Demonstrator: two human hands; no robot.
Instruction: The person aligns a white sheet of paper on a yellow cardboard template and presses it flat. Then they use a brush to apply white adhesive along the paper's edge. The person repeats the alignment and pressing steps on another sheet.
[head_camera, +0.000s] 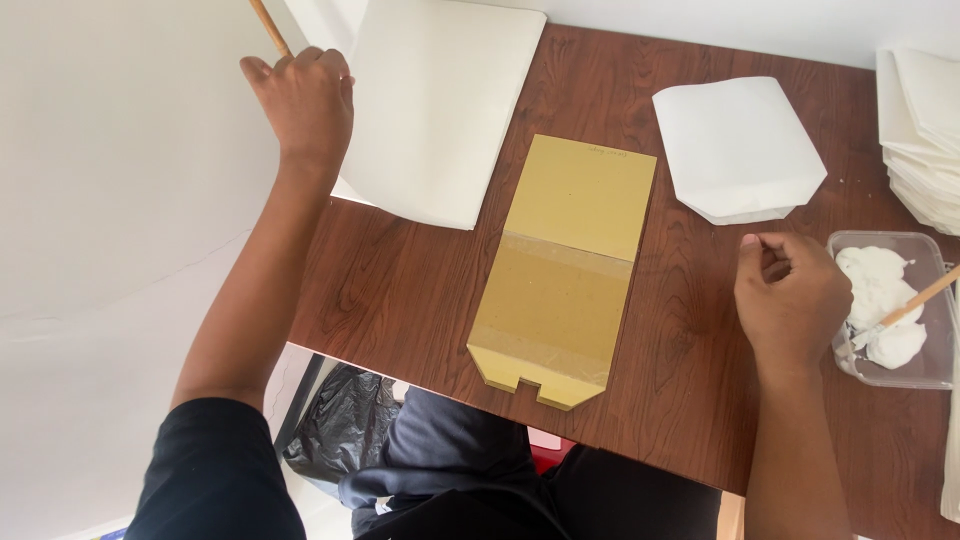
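Gripping a thin wooden stick (269, 26), the left hand (300, 100) rests closed at the edge of a white paper sheet (435, 105); the right hand (790, 295), fingers curled and holding nothing, hovers beside a plastic tub of white paste (890, 305), a yellow cardboard template (565, 265) lying mid-tabletop (400, 290).

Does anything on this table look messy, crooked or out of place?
Mostly tidy. The cardboard template lies slightly askew, its notched end reaching the table's near edge. A few white paste specks dot the wood near the tub.
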